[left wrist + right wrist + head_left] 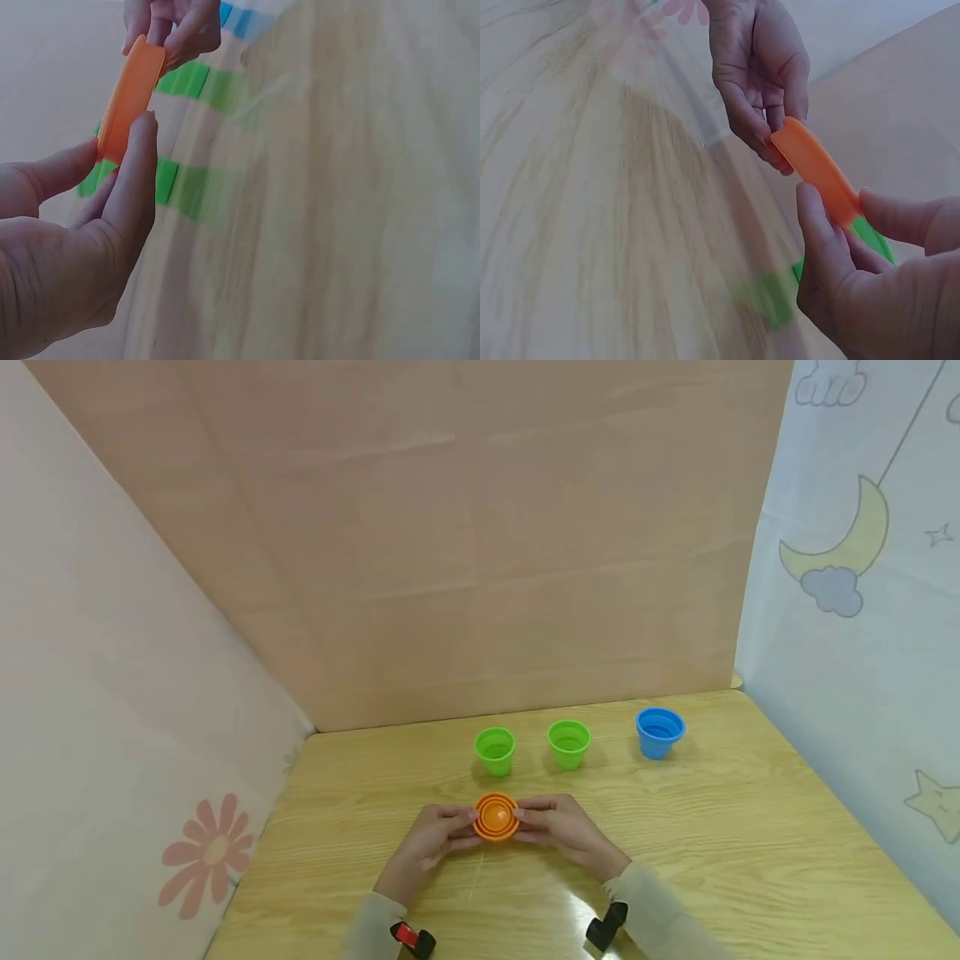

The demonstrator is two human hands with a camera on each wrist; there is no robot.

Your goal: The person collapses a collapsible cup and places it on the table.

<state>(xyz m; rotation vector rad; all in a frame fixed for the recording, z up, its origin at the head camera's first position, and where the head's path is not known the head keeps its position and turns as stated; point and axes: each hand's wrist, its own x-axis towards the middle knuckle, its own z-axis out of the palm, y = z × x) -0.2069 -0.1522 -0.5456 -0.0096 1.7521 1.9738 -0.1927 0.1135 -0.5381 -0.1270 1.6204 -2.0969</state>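
Between both hands is an orange collapsible cup (496,817), folded flat into a shallow ring with its concentric folds facing up in the head view. My left hand (437,842) pinches its left rim, thumb on top and fingers below. On the opposite side my right hand (564,832) pinches the rim in the same manner. The left wrist view shows the flattened cup (129,101) edge-on, held above the table. Beyond it, two green cups (495,752) (569,745) and a blue cup (658,732) stand upright, unfolded.
The wooden table (360,793) meets a brown paper-like back panel (480,543). A white panel with a pink flower (213,852) borders the left side. On the right is a panel with a moon drawing (855,539).
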